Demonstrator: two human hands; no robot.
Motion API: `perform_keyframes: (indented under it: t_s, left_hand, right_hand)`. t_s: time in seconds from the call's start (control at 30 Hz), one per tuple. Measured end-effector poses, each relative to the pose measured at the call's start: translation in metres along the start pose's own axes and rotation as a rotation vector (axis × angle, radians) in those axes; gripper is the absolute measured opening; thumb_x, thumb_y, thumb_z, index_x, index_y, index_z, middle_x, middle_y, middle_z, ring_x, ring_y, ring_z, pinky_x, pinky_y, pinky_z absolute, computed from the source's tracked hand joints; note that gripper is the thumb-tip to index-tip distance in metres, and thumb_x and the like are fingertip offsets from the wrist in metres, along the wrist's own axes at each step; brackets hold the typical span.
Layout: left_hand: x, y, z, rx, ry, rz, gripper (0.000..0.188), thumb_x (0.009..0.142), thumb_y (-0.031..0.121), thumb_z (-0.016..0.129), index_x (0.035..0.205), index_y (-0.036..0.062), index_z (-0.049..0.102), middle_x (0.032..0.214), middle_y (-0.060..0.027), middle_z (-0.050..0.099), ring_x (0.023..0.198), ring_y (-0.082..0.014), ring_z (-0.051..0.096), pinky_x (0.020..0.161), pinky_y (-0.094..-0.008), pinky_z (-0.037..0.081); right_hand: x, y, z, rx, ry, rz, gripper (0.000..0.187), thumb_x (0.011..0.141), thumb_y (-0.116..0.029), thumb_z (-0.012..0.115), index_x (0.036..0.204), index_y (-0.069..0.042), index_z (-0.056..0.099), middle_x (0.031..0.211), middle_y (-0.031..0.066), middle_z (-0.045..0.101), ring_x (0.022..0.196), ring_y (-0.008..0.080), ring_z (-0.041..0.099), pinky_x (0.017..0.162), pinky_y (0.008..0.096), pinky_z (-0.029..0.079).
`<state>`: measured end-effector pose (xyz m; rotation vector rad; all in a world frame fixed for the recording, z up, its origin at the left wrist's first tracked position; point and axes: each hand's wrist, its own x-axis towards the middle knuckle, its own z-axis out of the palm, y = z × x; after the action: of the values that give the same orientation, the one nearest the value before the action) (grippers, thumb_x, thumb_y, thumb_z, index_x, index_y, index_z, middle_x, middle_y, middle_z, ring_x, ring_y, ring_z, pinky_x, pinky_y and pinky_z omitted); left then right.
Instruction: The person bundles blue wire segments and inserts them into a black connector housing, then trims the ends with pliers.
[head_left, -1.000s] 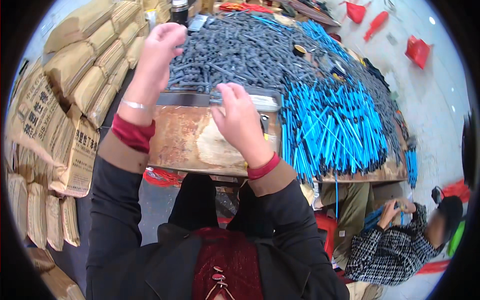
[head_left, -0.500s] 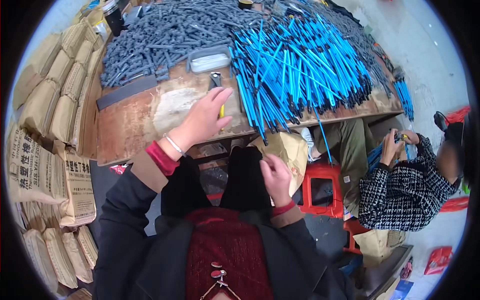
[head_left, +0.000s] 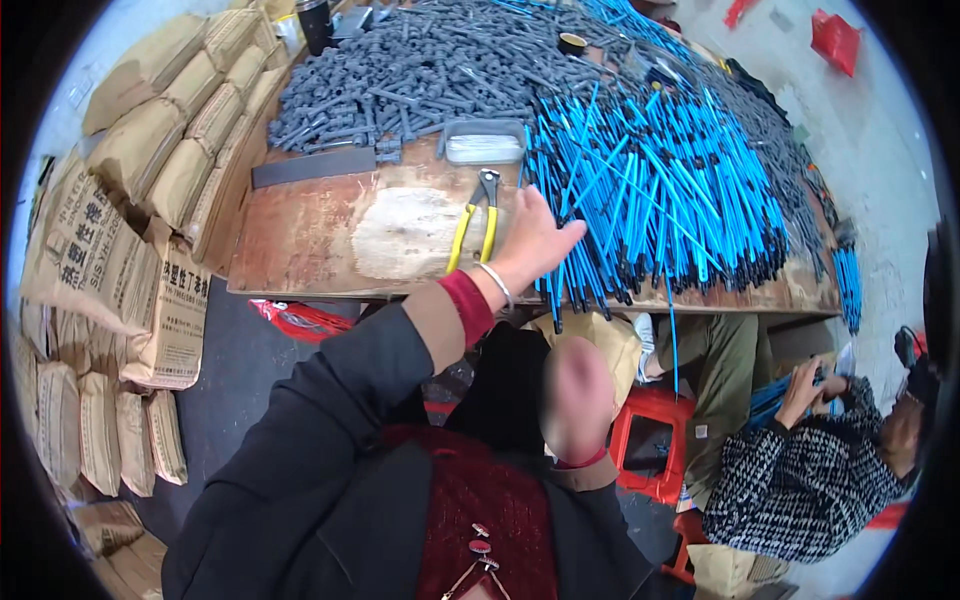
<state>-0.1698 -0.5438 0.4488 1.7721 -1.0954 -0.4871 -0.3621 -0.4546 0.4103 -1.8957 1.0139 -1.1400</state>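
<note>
As the loosely spread, seemingly empty left hand is hovering by gathered blue rods right of centre, the right hand is blurring low-centre, grip unclear, and grey parts are lying unsorted upper-centre.

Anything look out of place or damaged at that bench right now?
Yes: one blue rod extends well below the table's near edge, while the blue pile lies mostly on top. The tabletop also has a pale, ragged patch that looks worn.
</note>
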Motion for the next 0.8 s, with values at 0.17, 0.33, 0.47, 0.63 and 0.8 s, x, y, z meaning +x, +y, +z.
perform_keyframes:
  t_s: [0.17,0.33,0.47,0.63,0.8]
  left_hand:
    - [-0.005,0.031,0.027,-0.013,-0.071,-0.038,0.081,0.075,0.034,0.066,0.12,-0.0214,0.027,0.128,-0.0411,0.029,0.124,-0.0495,0.031,0.105,-0.0394,0.03]
    - [0.014,0.036,0.04,-0.006,-0.128,-0.06,0.089,0.078,0.037,0.061,0.127,-0.0243,0.02,0.133,-0.0481,0.015,0.131,-0.0528,0.019,0.11,-0.0369,0.023]
    - [0.015,0.023,0.028,0.105,-0.131,-0.057,0.079,0.079,0.038,0.057,0.125,-0.0207,0.03,0.134,-0.0424,0.025,0.122,-0.0464,0.04,0.103,-0.0392,0.035]
    - [0.0,0.015,-0.016,0.017,-0.238,-0.087,0.064,0.077,0.032,0.058,0.116,-0.0173,0.044,0.124,-0.0375,0.043,0.119,-0.0446,0.044,0.1,-0.0426,0.037]
    - [-0.053,0.056,-0.104,-0.394,-0.193,0.402,0.025,0.079,0.01,0.053,0.1,-0.0011,0.061,0.095,-0.0132,0.064,0.09,-0.028,0.063,0.078,-0.0339,0.05]
  right_hand:
    - [-0.004,0.001,0.006,0.021,-0.067,-0.016,0.015,0.084,0.0,0.06,0.099,0.003,0.058,0.085,0.0068,0.059,0.073,0.0117,0.056,0.065,0.0231,0.046]
    - [-0.002,0.001,0.001,-0.004,-0.133,0.015,0.016,0.085,-0.001,0.06,0.1,0.003,0.059,0.085,0.0064,0.059,0.073,0.0111,0.055,0.064,0.0227,0.046]
    - [0.004,0.001,-0.002,0.014,-0.176,0.015,0.016,0.084,-0.001,0.061,0.1,0.002,0.059,0.085,0.0072,0.059,0.073,0.0112,0.055,0.064,0.0229,0.045]
    - [0.013,-0.007,0.015,0.032,-0.238,-0.026,0.016,0.084,-0.001,0.06,0.1,0.002,0.059,0.086,0.0085,0.059,0.073,0.0119,0.056,0.064,0.0241,0.045]
    - [0.038,-0.049,0.026,-0.088,-0.221,-0.165,0.014,0.081,-0.001,0.062,0.095,0.001,0.06,0.082,0.0128,0.06,0.07,0.0219,0.06,0.063,0.03,0.048]
